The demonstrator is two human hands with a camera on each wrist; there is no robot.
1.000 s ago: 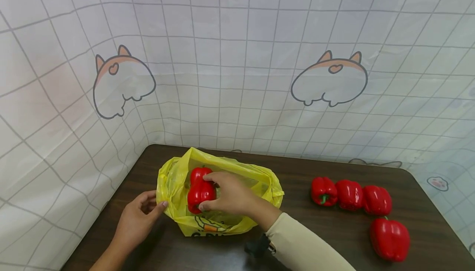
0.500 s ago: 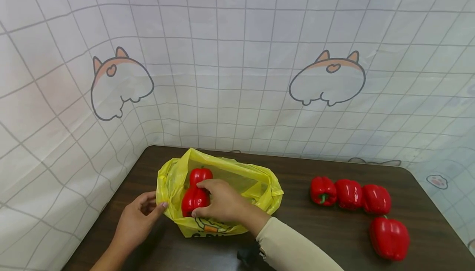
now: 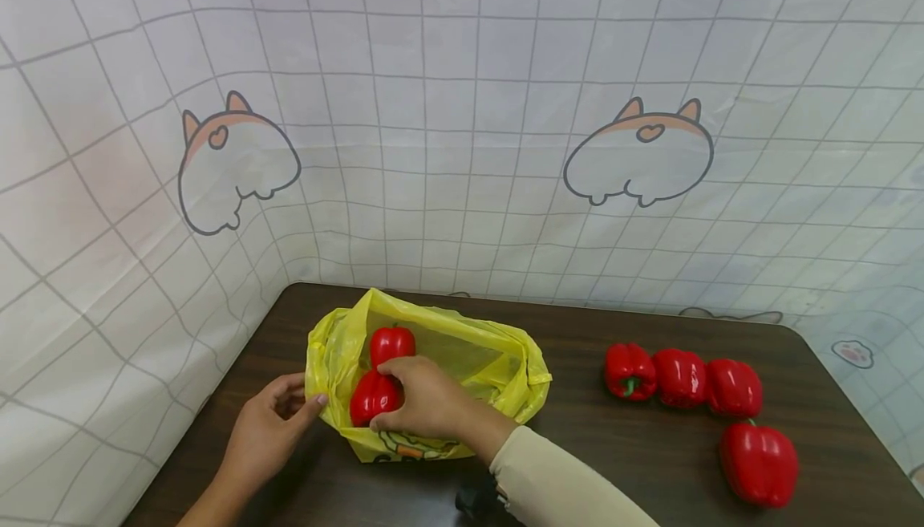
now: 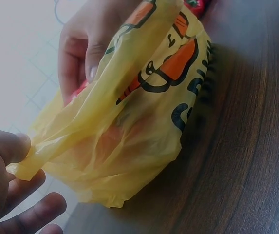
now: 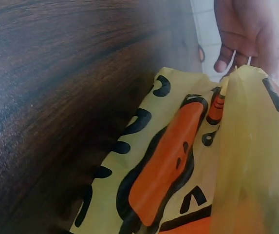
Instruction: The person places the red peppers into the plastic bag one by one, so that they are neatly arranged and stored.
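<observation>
A yellow plastic bag (image 3: 532, 374) with a printed cartoon stands with its mouth spread on the dark table. At its left edge my left hand (image 3: 267, 431) pinches the plastic between thumb and forefinger; the left wrist view shows its other fingers apart below the bag's corner (image 4: 25, 168). Reaching into the bag, my right hand (image 3: 436, 403) grips a red bell pepper (image 3: 371, 400) low by the front wall. Just behind it inside the bag sits another red bell pepper (image 3: 392, 344). The bag's front wall hides the right hand's work in the right wrist view.
To the right, three red bell peppers (image 3: 680, 379) lie side by side in a row. One more bell pepper (image 3: 759, 464) lies nearer the table's front right. A white gridded curtain (image 3: 469, 150) hangs behind and left of the table (image 3: 577, 447).
The right hand has moved the gripped bell pepper left, forward and lower inside the bag, baring more of the pepper behind it. The left hand has kept its place on the bag's edge.
</observation>
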